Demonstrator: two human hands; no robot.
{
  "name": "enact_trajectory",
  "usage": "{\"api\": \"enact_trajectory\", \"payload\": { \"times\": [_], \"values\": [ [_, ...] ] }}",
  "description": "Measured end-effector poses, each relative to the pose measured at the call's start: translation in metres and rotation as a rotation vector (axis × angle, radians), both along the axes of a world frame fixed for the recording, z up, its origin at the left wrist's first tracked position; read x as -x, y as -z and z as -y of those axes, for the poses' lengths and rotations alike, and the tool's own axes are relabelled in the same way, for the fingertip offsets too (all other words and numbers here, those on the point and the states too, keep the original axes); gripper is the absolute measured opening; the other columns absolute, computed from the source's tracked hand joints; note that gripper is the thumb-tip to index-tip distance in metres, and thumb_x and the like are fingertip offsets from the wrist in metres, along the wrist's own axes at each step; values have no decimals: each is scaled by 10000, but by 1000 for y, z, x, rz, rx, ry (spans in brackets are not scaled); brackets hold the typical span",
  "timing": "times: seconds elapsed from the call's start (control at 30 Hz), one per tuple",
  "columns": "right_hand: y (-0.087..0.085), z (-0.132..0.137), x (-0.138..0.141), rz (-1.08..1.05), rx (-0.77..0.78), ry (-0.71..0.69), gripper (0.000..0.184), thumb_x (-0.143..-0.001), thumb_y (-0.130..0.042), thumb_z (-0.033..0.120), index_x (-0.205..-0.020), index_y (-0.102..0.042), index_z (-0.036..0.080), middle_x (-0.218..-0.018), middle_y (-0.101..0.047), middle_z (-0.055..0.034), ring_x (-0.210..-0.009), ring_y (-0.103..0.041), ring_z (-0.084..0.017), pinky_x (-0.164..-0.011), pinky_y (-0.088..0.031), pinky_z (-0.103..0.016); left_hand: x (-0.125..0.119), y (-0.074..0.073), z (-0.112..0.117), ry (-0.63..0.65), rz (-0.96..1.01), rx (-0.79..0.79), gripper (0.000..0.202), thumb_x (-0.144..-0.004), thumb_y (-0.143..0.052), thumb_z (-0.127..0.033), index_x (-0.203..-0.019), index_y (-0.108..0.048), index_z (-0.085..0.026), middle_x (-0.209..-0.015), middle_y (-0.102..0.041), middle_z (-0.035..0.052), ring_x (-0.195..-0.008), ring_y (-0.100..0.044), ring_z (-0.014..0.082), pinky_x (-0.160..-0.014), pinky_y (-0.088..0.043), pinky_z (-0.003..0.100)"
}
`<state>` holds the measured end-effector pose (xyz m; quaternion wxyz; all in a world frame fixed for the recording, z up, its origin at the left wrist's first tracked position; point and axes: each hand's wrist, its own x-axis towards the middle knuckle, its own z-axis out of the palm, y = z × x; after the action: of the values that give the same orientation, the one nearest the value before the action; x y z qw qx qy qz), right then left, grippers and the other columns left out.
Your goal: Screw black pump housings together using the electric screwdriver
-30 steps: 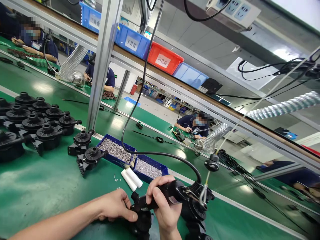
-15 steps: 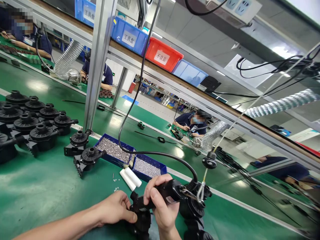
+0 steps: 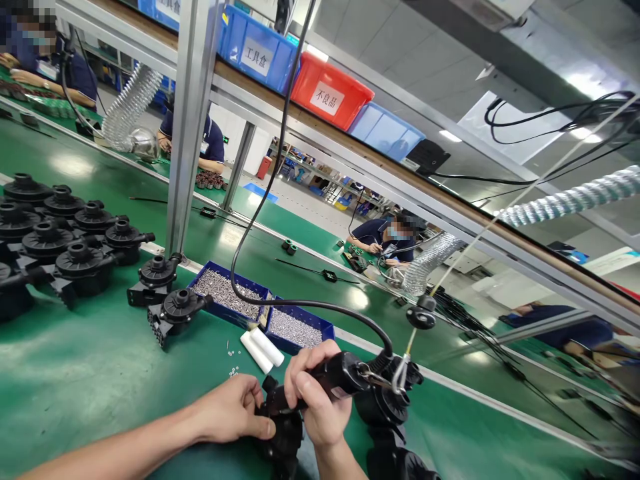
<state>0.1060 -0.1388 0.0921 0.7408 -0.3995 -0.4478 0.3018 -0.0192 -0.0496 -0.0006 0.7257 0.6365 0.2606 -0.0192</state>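
Observation:
My right hand (image 3: 313, 393) is wrapped round a black electric screwdriver (image 3: 345, 373) that hangs from a cord and a black cable. Its tip points down at a black pump housing (image 3: 283, 433) on the green mat. My left hand (image 3: 230, 410) grips that housing from the left, fingers curled against its side. Another black pump housing (image 3: 385, 407) stands just right of the screwdriver.
Two blue trays of screws (image 3: 227, 293) (image 3: 297, 328) and two white cylinders (image 3: 263, 350) lie beyond my hands. Several black pump housings (image 3: 75, 260) crowd the left. A metal post (image 3: 187, 127) rises behind them. Other people work at benches farther back.
The view has shifted slightly; my hands stay on the screwdriver and the housing, in much the same pose.

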Motion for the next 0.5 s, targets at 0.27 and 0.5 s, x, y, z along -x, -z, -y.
{"api": "enact_trajectory", "payload": {
  "times": [0.27,0.5],
  "values": [
    [-3,2,-6,168,-58,38,174,-1038,-707,225,-1130,-563,261,-846,-700,-1,-610,-680,-133,-565,-529,-235,0,9,12,87,151,84,683,-580,-954,-404,-1031,-465,-246,-644,-572,-108,-541,-483,129,-509,-354,257],
    [-1,-3,-15,218,-81,135,158,-1047,-686,224,-1051,-531,254,-734,-591,63,-462,-537,-83,-485,-443,-203,-3,21,3,14,229,-107,809,-478,-1047,-452,-1105,-592,-217,-964,-644,-23,-902,-576,206,-785,-477,298]
  ]
}}
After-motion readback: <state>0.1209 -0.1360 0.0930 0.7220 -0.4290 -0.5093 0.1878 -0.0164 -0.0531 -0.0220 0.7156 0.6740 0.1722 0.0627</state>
